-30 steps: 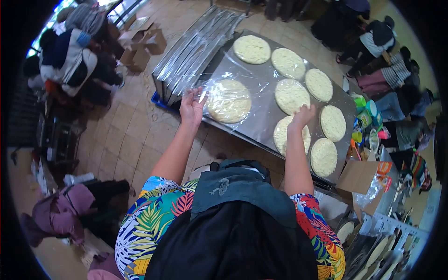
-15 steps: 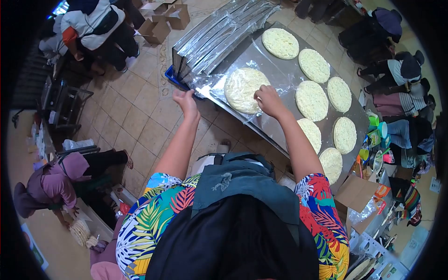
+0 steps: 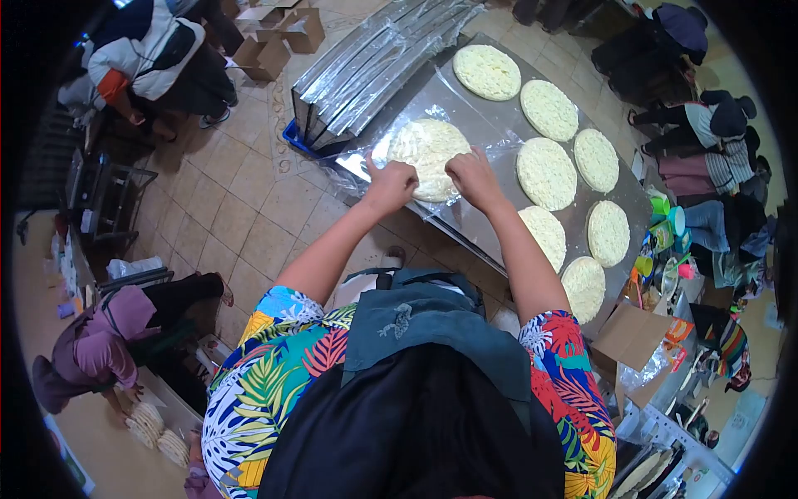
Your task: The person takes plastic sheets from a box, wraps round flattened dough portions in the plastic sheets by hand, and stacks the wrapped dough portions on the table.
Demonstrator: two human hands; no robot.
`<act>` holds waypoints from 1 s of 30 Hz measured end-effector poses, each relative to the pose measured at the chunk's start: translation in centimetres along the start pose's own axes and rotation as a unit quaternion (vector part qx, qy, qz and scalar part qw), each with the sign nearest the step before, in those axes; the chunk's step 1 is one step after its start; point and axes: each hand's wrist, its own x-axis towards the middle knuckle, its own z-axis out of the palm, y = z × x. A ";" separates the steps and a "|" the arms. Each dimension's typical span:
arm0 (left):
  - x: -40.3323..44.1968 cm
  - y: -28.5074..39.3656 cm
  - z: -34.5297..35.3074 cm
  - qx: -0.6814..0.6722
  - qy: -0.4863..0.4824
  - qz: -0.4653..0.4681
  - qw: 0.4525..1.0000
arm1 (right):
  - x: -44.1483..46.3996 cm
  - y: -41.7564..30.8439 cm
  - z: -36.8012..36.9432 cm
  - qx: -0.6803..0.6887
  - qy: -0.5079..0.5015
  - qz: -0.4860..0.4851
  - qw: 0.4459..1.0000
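A shared food workshop, by the look of it: many pale rounds (image 3: 546,174) sit on a broad metal tabletop (image 3: 579,218), one under clear film (image 3: 499,145). Several people (image 3: 158,54) are spread about a tiled floor (image 3: 212,216), one at the left bent near ribbed discs (image 3: 174,447). Open cartons (image 3: 259,60) and a clutter of bright tubs (image 3: 677,219) suit batch work more than a home kitchen

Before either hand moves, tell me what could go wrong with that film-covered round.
The clear film looks creased and could tear or bunch if tugged. The pale round lies near the edge of the table, so a pull toward the body might drag it. The left hand and right hand are close at its rim; fingertips could dent it.
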 end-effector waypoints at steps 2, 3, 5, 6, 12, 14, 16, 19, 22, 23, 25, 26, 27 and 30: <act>-0.5 -0.9 -0.4 -0.020 0.028 0.005 0.999 | -1.1 0.4 -0.2 0.047 0.072 0.030 0.996; -0.7 -0.9 -0.7 -0.020 0.028 0.006 0.999 | -1.6 0.6 -0.1 0.046 0.072 0.031 0.996; -1.3 -0.6 -1.2 -0.030 -0.042 0.012 0.999 | -2.7 0.7 0.4 0.058 0.034 0.025 0.997; -1.2 -0.5 -1.4 -0.032 -0.042 0.011 0.999 | -3.0 0.4 0.2 0.058 0.033 0.025 0.997; 1.7 -0.8 -1.5 0.056 0.145 -0.029 0.987 | 0.5 0.5 -1.1 0.121 0.033 0.042 0.991; 3.3 -1.5 -0.7 0.070 0.152 -0.035 0.985 | 3.6 0.2 -1.1 0.092 0.084 0.037 0.992; 4.5 -1.8 -0.4 0.076 0.151 -0.042 0.985 | 5.9 0.1 -0.2 0.055 0.096 0.017 0.994; 5.6 -2.0 0.0 0.091 0.126 -0.073 0.985 | 8.3 1.0 1.5 -0.003 0.127 -0.019 0.992; 6.2 -2.3 0.2 0.084 0.150 -0.104 0.980 | 9.8 2.8 1.8 -0.042 0.018 -0.037 0.998; 6.3 -2.6 0.2 0.086 0.126 -0.123 0.981 | 10.1 3.3 1.9 -0.021 0.014 -0.027 0.999; 6.0 -3.0 0.3 0.072 0.170 -0.117 0.976 | 10.7 3.8 2.2 0.005 0.010 -0.015 1.000; 6.0 -3.4 0.3 0.053 0.177 -0.130 0.974 | 11.0 4.4 2.3 0.025 0.011 -0.010 1.000; 6.0 -3.4 0.2 0.031 0.185 -0.143 0.972 | 11.3 4.9 2.1 0.044 0.009 -0.005 0.999; 5.8 -3.7 0.5 0.019 0.185 -0.177 0.967 | 12.4 5.5 2.7 0.035 -0.038 -0.018 0.998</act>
